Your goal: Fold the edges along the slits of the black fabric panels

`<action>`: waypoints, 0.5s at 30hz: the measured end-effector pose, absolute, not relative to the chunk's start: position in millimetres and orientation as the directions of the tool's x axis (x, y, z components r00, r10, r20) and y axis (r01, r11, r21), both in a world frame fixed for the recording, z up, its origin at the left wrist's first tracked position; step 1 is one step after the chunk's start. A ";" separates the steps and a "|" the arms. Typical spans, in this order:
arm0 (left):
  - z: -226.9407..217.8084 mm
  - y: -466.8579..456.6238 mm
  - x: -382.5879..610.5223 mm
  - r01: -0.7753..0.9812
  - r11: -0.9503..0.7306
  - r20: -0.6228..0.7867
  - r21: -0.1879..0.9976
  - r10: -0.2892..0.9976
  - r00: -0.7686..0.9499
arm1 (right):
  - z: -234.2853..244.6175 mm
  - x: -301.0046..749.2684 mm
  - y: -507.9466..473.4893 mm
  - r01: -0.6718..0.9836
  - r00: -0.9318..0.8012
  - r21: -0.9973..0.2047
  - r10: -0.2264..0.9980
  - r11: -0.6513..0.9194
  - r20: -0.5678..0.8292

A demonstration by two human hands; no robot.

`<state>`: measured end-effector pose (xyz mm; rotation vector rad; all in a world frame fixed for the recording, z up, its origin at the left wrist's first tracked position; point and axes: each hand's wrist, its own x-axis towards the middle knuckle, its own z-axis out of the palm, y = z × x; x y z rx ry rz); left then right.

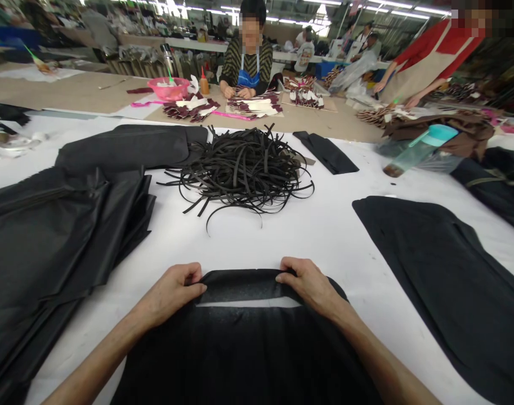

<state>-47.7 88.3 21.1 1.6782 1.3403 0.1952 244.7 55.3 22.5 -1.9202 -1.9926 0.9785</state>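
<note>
We hold one big, black sheet of smooth, leather-like stuff (244, 354) by its far edge, close in front of us on the white, flat surface (324, 225). Our left hand (178, 289) pinches one end of that edge, and our right hand (307, 284) pinches the other end — thumbs and fingers pressed together on it. A thin white gap shows below the edge strip. Past our hands sits a messy heap of thin, black, curly strips (244, 166). A pile of shiny black sheets (41, 225) lies to our left, and flat, black, curved pieces (442, 275) lie to our right.
</note>
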 end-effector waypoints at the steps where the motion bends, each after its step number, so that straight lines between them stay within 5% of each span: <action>1: 20.2 87.9 -47.4 0.643 0.075 -0.412 0.762 0.822 0.393 | 22.0 244.5 55.8 0.816 -0.124 -0.574 0.952 -0.063 -0.281; 8: 14.6 92.3 -59.2 0.427 0.379 -0.550 0.821 0.725 0.414 | 27.1 272.5 46.4 0.841 -0.113 -0.536 0.946 -0.071 -0.303; 15: 3.4 84.4 -62.3 0.479 0.324 -0.534 0.816 0.738 0.411 | 32.6 301.3 24.9 0.853 -0.012 -0.496 0.945 -0.161 -0.327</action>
